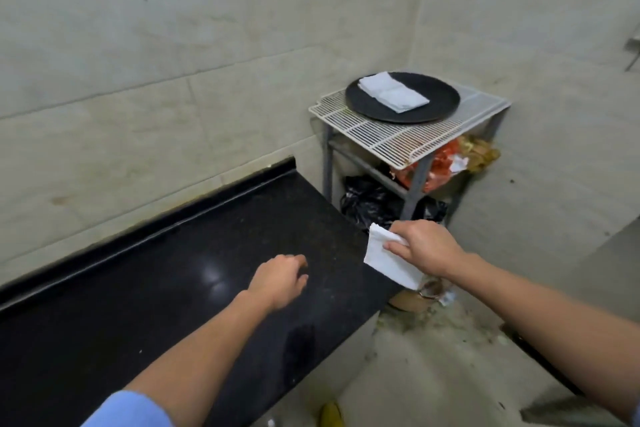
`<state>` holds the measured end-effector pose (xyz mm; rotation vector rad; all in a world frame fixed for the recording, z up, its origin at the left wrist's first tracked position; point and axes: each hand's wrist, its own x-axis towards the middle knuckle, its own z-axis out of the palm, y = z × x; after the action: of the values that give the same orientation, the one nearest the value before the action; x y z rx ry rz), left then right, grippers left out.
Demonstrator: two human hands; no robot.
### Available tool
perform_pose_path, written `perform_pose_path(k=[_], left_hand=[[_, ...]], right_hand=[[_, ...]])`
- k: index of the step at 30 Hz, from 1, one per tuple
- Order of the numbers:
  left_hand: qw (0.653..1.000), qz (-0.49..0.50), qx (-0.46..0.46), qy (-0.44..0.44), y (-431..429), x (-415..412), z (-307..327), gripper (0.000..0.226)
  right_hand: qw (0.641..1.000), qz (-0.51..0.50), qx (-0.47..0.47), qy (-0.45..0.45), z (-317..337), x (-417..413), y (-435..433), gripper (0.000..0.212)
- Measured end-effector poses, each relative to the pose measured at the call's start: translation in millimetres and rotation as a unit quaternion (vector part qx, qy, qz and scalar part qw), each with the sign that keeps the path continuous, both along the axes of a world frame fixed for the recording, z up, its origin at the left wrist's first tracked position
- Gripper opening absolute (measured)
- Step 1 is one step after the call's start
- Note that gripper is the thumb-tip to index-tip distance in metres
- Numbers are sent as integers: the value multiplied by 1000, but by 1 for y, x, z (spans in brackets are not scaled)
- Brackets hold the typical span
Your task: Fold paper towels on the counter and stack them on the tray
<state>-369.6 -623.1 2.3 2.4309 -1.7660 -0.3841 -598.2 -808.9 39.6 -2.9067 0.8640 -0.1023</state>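
Holding a folded white paper towel (389, 258) at right of centre in the frame, the right hand (427, 248) pinches its upper right edge between thumb and fingers; the towel hangs in the air past the end of the counter, touching nothing else.

Item: left hand (282, 279), lower centre, over the glossy black stone counter (156, 288). Fingers curled downward, loosely together, nothing between them; whether the fingertips touch the surface cannot be told. A light blue sleeve (130, 409) shows at the bottom edge of the frame.

Item: round black tray (403, 97), upper right of centre. Contents: a stack of folded white paper towels (393, 92), lying flat across the tray's middle and left part, the layers slightly offset from one another. The right part of the tray is bare.

Item: white wire rack shelf (398, 135), carrying the tray, set on a grey metal frame stand (415, 184) in the corner where the pale tiled walls (138, 62) meet, just beyond the end of the counter.

Item: space under the stand. Contents: a crumpled black plastic bag (369, 201) at the left, and a red and orange heap of wrappers (441, 165) with brownish scraps at the right; finer detail is too blurred to tell.

Item: counter surface. Contents: none but a light reflection near its middle.
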Motion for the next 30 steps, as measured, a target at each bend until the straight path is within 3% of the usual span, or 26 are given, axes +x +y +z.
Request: perform_pose_path(k=[9,15,21,30], left_hand=[[995,-74,-66,-1,-209,39,53,23],[990,-80,-118,17,-283,40,71,17],[988,-29,-150,9,-349,40,69,16],[973,106,-191,-75,-460,22,59,21]], right_hand=[[984,-87,-86,-132,97,16,-155,19],[979,-122,-70,-147,138,31,-246,18],[992,-79,-36,-86,157,61,-351,19],[994,96,26,32,159,117,-478,16]])
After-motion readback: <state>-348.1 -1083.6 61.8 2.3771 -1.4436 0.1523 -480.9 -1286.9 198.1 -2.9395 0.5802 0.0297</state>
